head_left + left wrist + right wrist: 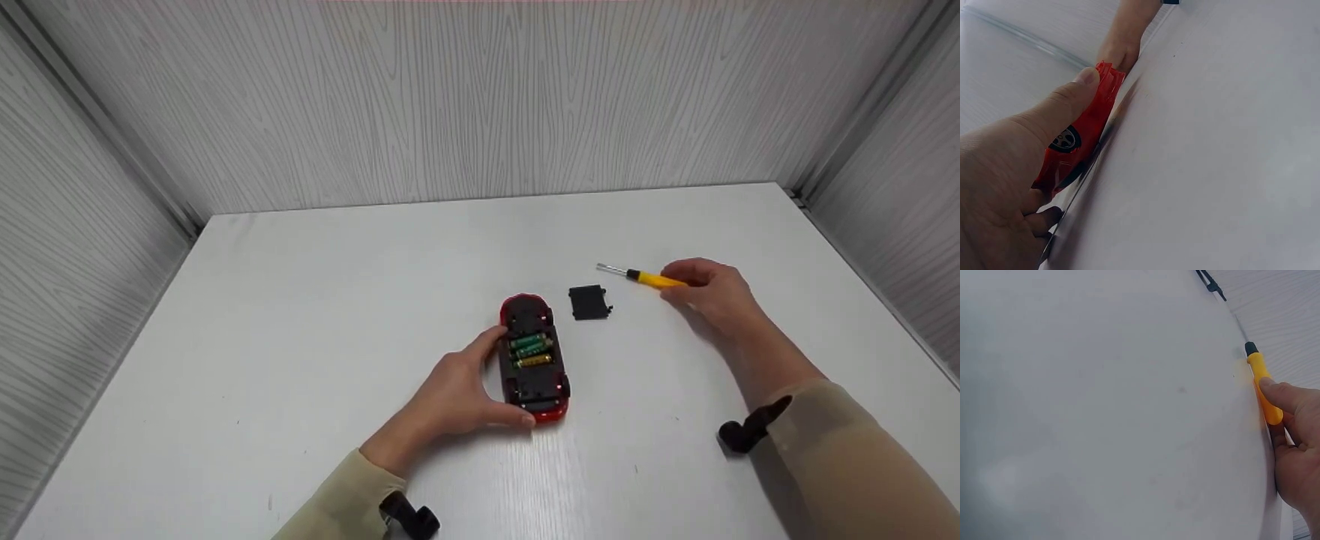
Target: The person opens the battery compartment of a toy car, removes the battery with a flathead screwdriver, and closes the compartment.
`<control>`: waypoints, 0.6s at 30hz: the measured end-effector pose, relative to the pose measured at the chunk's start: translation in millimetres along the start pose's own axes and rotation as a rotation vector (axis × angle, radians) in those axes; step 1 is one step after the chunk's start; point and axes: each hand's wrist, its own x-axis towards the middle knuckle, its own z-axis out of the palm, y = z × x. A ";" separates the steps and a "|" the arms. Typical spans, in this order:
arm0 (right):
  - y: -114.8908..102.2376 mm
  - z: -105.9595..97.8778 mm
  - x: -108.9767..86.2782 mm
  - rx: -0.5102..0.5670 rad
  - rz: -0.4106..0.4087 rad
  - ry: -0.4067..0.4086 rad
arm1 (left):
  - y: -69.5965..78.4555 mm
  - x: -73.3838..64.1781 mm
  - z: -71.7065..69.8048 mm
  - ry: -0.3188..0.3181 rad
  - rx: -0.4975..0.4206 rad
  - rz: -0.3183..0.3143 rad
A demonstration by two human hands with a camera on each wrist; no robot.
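A red toy car lies upside down on the table, its black underside facing up. Batteries sit in its uncovered compartment, green ones above a gold one. My left hand holds the car by its ends, thumb at the near end and fingers at the far left side; the left wrist view shows the thumb on the red body. To the right, my right hand pinches the yellow handle of a screwdriver between thumb and fingers. The screwdriver's metal shaft points left, low over the table.
A black battery cover lies flat on the white table, between the car and the screwdriver. Pale wood-grain panels stand behind the table and at both sides. Black camera mounts stick out from both sleeves.
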 end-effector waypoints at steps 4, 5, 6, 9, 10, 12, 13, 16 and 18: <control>2.4 -0.2 -0.1 -0.001 -0.022 0.009 | 0.0 -0.2 0.1 0.005 -0.004 0.012; 3.0 -0.4 -0.4 0.000 -0.028 0.011 | 0.0 -0.3 0.3 0.005 -0.007 0.016; 3.7 -0.6 -0.8 0.001 -0.034 0.011 | 0.1 -0.3 0.4 0.006 -0.007 0.019; 4.3 -1.2 -1.6 0.016 -0.042 0.012 | 0.3 -0.4 0.5 0.004 -0.006 0.024; 4.2 -1.5 -1.7 0.028 -0.040 0.012 | 0.4 -0.3 0.5 0.003 -0.006 0.024; 3.8 -1.9 -1.6 0.050 -0.035 0.016 | 0.6 0.0 0.2 0.003 -0.001 0.021; 3.4 -2.0 -1.5 0.060 -0.031 0.017 | 0.6 0.2 0.1 0.001 0.001 0.019; 2.0 -1.7 -0.9 0.091 -0.012 0.016 | 0.5 0.1 -0.3 -0.001 0.005 0.017; 0.3 -1.2 -1.1 0.104 -0.004 0.010 | -0.2 -0.4 -0.4 -0.005 0.007 0.008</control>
